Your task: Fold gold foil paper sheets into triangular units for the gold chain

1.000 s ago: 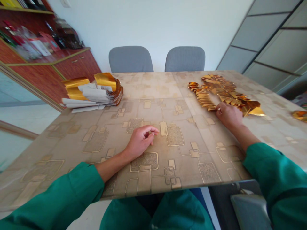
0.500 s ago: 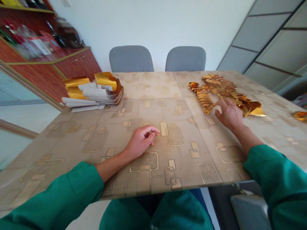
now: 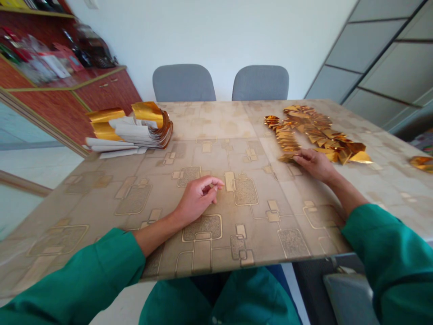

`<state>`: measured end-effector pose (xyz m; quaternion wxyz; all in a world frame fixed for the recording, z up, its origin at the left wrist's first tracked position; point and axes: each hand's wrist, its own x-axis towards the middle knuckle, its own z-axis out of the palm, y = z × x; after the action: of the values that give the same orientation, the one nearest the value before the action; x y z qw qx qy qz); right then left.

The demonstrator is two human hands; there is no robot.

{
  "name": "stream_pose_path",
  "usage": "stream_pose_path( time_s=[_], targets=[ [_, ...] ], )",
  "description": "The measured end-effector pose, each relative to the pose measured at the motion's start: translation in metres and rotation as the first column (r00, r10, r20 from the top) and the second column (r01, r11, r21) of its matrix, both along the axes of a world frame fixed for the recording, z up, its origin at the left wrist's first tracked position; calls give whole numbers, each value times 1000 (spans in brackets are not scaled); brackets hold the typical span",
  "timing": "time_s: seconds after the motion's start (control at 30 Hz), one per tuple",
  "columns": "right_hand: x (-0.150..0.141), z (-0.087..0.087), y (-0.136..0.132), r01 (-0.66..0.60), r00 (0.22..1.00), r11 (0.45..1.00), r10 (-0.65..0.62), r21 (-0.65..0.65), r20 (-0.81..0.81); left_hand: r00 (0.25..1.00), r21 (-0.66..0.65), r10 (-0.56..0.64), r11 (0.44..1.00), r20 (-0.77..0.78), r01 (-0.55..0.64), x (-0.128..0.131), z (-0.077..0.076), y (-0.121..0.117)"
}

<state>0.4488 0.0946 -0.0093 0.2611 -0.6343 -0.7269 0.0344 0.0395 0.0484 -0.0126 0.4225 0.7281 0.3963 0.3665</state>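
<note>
My left hand (image 3: 200, 197) rests on the patterned tabletop near the middle, its fingers curled in and nothing seen in them. Further right, my right hand (image 3: 316, 163) has thumb and fingers closed on the near end of a row of folded gold foil papers (image 3: 287, 139). The folded gold paper (image 3: 287, 158) at that end shows past the fingertips, tilted over to the left. Behind and beside this hand, more folded gold papers (image 3: 326, 131) stand packed in a curving band.
A thick stack of gold-and-white paper sheets (image 3: 138, 133), bent over, lies at the table's left. Another gold piece (image 3: 421, 163) is at the right edge. Two grey chairs (image 3: 183, 83) stand behind the table (image 3: 216, 158). A wooden cabinet (image 3: 104, 90) is at the far left.
My right hand has moved slightly left and toward me, from over the gold papers to the row's near end, where it now grips one. The left hand has stayed put.
</note>
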Motion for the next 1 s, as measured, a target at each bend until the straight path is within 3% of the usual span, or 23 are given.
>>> stream_pose_path(
  time_s=[0.13, 0.27, 0.37, 0.53, 0.7, 0.9, 1.0],
  targets=[
    [-48, 5, -12, -220, 968, 973, 227, 73, -110, 997, -5, -64, 998, 50, 65, 9, 1, 1],
    [-114, 8, -24, -456, 869, 868, 482, 197, -111, 995, -21, -44, 999, 95, 46, 20, 0, 4],
    [-149, 7, -31, -549, 813, 796, 579, 256, -56, 989, -45, -23, 999, 147, 30, 23, -3, 5],
    [-166, 8, -37, -554, 797, 768, 601, 321, -60, 982, 39, 60, 997, 179, -68, 23, -4, 5],
    [-172, 14, -45, -504, 837, 780, 547, 370, -13, 961, 32, 53, 997, 272, -65, 25, -4, 3],
    [-177, 16, -49, -524, 811, 771, 581, 362, -65, 979, 324, 89, 935, 183, -145, 18, 2, 4],
    [-176, 17, -49, -471, 810, 811, 553, 346, -193, 972, 414, 129, 888, 197, -201, 15, 6, 4]
  ],
)
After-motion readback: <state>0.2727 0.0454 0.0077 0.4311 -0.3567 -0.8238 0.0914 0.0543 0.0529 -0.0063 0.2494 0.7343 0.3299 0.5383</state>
